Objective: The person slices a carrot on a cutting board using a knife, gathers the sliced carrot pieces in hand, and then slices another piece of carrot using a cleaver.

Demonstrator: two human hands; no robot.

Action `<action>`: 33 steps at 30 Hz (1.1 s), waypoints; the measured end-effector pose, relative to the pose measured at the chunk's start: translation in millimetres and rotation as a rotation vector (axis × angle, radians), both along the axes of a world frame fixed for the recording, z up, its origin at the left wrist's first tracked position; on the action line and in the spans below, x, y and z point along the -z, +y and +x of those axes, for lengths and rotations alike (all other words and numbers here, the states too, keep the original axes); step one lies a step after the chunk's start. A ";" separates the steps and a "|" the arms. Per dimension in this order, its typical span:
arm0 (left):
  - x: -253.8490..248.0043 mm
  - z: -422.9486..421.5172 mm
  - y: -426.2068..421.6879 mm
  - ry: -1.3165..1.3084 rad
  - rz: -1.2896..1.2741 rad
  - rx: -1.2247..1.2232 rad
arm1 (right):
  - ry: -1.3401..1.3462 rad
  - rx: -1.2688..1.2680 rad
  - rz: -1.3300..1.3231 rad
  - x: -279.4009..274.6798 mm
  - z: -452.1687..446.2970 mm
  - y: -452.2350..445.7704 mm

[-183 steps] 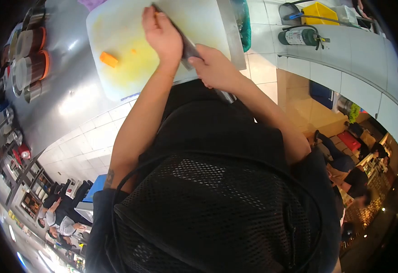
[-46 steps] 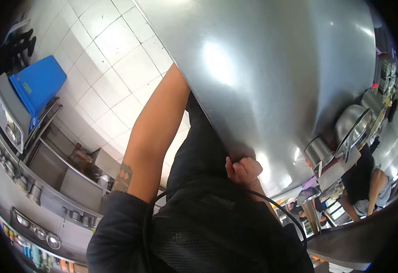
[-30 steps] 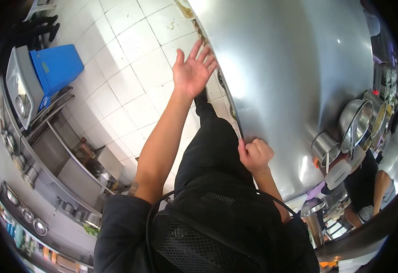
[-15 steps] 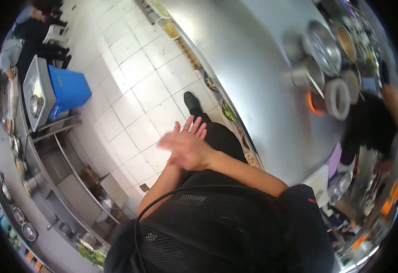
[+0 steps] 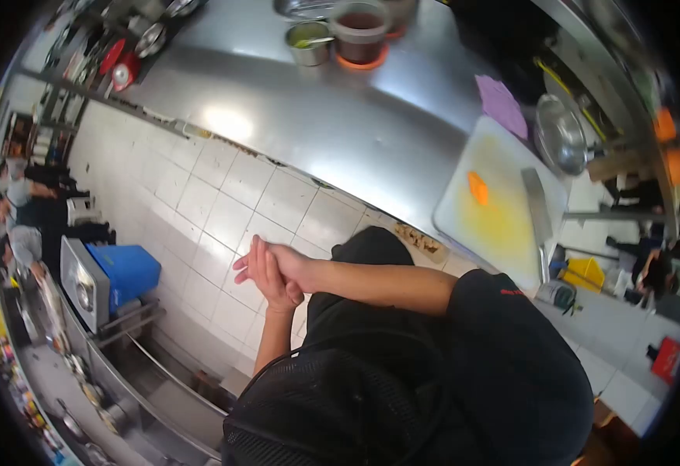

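Orange, blocky piece of food (image 5: 477, 189) lies on a white, yellow-stained cutting board (image 5: 505, 155), well apart from both my hands. A long knife with a grey metal blade (image 5: 538, 210) rests near it on the same board, its handle reaching the edge; exactly where the handle ends is hard to make out. The board sits at the end of a shiny stainless-steel worktop (image 5: 301, 116), with a crumpled purple cloth (image 5: 502, 107) just beside its far corner.

I have my two hands together over the white tiled floor (image 5: 216, 182). My left hand (image 5: 268, 273) has its fingers stretched out and covers part of my right hand (image 5: 295, 268), whose fingertips show past it, slightly blurred. Because the palms face each other, the space between them is hidden, and I cannot tell whether my grip encloses anything.

Farther along stand a small metal pot with green contents (image 5: 309, 54) and a clear tub of dark red contents (image 5: 359, 35) with an orange rim at its base. A metal vessel (image 5: 305, 8) behind them is cut off at the top.

Black mesh fabric (image 5: 301, 412) hides where my left forearm runs on. Red lettering (image 5: 511, 292) on my dark right sleeve is too small to read.
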State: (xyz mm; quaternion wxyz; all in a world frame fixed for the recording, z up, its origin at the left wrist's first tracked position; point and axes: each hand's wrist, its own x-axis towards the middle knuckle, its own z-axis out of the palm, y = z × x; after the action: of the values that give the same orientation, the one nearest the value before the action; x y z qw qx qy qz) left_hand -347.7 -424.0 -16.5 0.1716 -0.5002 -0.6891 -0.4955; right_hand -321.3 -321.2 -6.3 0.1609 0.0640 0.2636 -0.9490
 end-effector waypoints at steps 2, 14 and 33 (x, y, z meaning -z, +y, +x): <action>39.9 17.2 -26.3 -0.087 -0.292 -0.280 | 0.036 0.052 0.042 -20.4 45.1 34.6; 0.5 168.5 227.5 -0.301 -0.544 0.356 | -0.804 0.837 1.959 -25.7 502.3 256.6; 37.8 351.6 319.4 -0.186 -0.692 0.842 | -1.073 0.964 1.374 -43.7 571.0 152.9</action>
State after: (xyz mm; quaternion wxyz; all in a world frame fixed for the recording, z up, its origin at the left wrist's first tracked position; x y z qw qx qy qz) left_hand 3.9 -104.6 -54.2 -0.2770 -0.7139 -0.5645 -0.3081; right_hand 249.7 -168.3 37.5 -0.2160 0.6640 0.5940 -0.3995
